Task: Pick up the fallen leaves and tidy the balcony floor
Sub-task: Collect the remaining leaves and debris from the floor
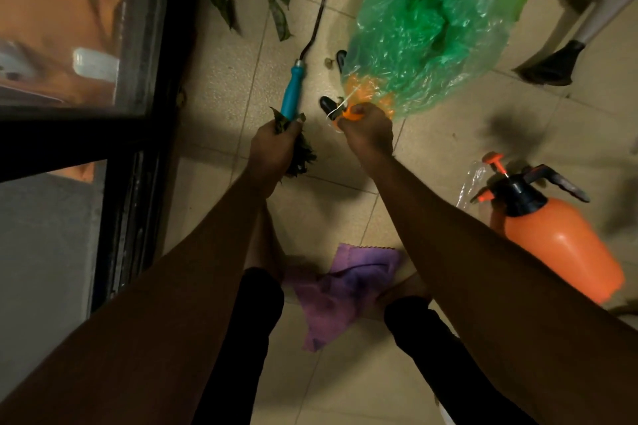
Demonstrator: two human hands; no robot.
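My left grip (pixel 276 148) clenches a wad of leaves (pixel 301 159), probably light and crushable, beside the green bag (pixel 431 28); my right grip (pixel 367 131) pinches an orange thing (pixel 353 112) at its edge.

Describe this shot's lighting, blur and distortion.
Head view: dim warm light, forearms shadowed; wide-angle bending along the black window frame; glare on the translucent green plastic bag; orange pressure sprayer slightly blurred; dark leaf bunch in the left hand murky.
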